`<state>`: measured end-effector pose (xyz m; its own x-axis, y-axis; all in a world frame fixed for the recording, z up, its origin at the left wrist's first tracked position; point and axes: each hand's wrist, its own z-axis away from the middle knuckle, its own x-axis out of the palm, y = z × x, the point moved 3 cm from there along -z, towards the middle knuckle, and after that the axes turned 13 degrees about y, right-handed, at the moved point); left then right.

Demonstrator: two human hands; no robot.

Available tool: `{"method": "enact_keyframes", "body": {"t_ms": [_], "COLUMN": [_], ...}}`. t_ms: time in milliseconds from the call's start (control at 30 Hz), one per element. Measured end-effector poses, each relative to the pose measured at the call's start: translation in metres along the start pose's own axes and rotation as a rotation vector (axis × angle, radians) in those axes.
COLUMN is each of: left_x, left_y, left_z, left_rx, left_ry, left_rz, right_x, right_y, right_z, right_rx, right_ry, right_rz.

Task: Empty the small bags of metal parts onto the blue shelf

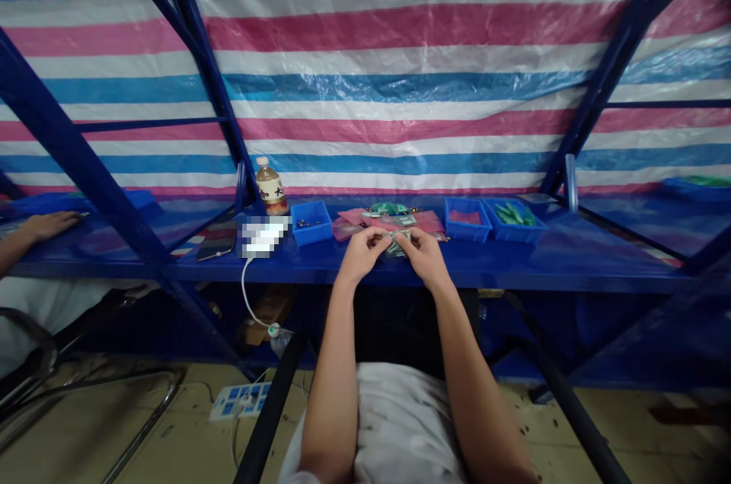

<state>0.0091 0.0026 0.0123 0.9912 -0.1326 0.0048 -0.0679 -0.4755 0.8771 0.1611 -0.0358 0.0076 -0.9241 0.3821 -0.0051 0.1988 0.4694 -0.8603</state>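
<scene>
Fingers narrowed, the left hand (364, 252) and right hand (421, 249) pinch a small shiny packet (397, 249) just nearside of the pink bags (349, 224); light, level pressure should steady it; a blue tray (314, 235) stands left of the bags.

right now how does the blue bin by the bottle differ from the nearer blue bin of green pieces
Contents: the bottle-side bin holds a few small dark pieces; the green-filled bin holds bigger green pieces.
Place: the bottle-side bin stands on the left hand's side, near the bottle; the green-filled bin is on the right hand's side, beside the pink-filled bin.
Shared: both are blue, open-topped and on the table.
</scene>
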Motion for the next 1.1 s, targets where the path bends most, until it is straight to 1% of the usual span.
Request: {"method": "enact_keyframes", "body": {"t_ms": [67,167,233,367,533,733,833,933,1033,1100], "left_x": [-0.001,-0.003,-0.003,-0.001,0.002,0.005,0.006,0.005,0.005,0.003], "left_y": [-0.002,-0.002,-0.002,-0.001,0.002,0.003,0.002,0.000,0.001,0.001], "left_z": [0.000,-0.002,-0.002,-0.002,-0.001,0.000,0.000,0.001,0.001,0.002], "left_rx": [-0.003,0.001,0.001,0.005,-0.010,0.064,0.083,0.077,0.011,-0.060], "left_ry": [0.001,0.021,0.016,-0.001,-0.051,-0.048,-0.058,-0.076,-0.100,-0.076], "left_rz": [-0.019,-0.033,-0.047,-0.081,-0.042,-0.189,-0.208,-0.185,-0.046,0.064], "right_x": [0.000,0.000,0.000,-0.002,-0.002,-0.001,-0.002,-0.003,-0.003,-0.002], "right_y": [-0.001,-0.002,-0.003,-0.001,0.004,0.006,0.000,-0.006,-0.007,-0.005], "right_z": [0.000,0.000,0.000,-0.001,-0.003,-0.004,-0.002,-0.001,0.000,0.000], "right_rx": [0.017,0.073,0.095,0.080,0.037,0.043,0.044,0.056,0.081,0.102], "right_ry": [-0.052,-0.173,-0.201,-0.131,-0.065,0.026,-0.001,-0.071,-0.139,-0.143], "right_rz": [-0.018,-0.094,-0.116,-0.056,0.009,0.035,0.009,-0.041,-0.122,-0.154]}}
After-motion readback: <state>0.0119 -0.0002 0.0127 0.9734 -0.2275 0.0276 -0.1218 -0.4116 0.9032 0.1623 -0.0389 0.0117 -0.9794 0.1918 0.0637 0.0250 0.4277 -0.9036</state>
